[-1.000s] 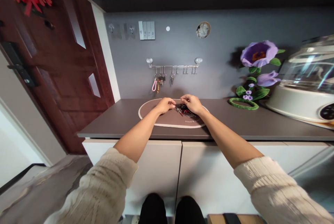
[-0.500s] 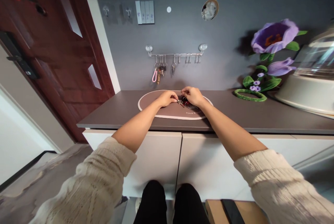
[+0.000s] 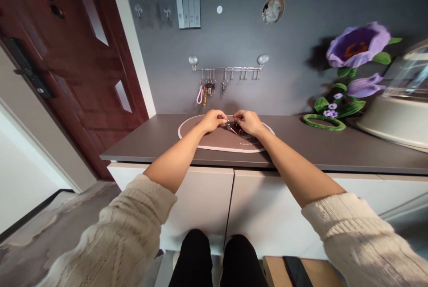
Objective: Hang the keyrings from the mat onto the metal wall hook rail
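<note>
Grey-brown surface [image 3: 140, 144], twelve o'clock: keys [image 3: 232, 128], likely light, stiff, slippery (best held by the ring [image 3: 228, 123]). Your left fingers [image 3: 222, 121] pinch them; your right fingers' [image 3: 238, 115] grip, I can't tell.

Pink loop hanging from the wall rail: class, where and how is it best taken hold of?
Probably pinch the pink loop at its lower end, coming from the front: it hangs lengthwise below the rail, the wall is behind it, and a gold-coloured tag hangs close on its right.
</note>
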Demonstrator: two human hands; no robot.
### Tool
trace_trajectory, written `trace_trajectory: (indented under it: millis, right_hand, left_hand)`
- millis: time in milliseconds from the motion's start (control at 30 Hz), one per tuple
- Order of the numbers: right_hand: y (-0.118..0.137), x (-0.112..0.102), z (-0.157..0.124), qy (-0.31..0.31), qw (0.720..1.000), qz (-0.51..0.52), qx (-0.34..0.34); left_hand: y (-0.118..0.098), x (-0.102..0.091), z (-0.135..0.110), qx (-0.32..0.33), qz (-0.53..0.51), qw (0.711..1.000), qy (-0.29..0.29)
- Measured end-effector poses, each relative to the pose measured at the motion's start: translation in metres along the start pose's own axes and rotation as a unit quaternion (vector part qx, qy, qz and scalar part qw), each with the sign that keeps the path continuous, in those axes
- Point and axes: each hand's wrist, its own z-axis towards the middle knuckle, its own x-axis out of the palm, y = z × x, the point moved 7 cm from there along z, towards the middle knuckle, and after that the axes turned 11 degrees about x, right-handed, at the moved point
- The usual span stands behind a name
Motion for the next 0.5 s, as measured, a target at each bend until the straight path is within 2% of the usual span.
trace_trajectory:
  millis: [267, 500]
  right_hand:
    - [0.002, 0.000, 0.000, 0.003, 1.000, -0.010, -0.012]
    - [0.003, -0.001, 0.000, -0.001, 1.000, 0.028, -0.006]
  left_hand:
    - [-0.004, -0.008, 0.001, 0.001, -0.046, 0.997, -0.058]
    - [-0.006, -0.012, -0.001, -0.030, -0.112, 0.989, -0.094]
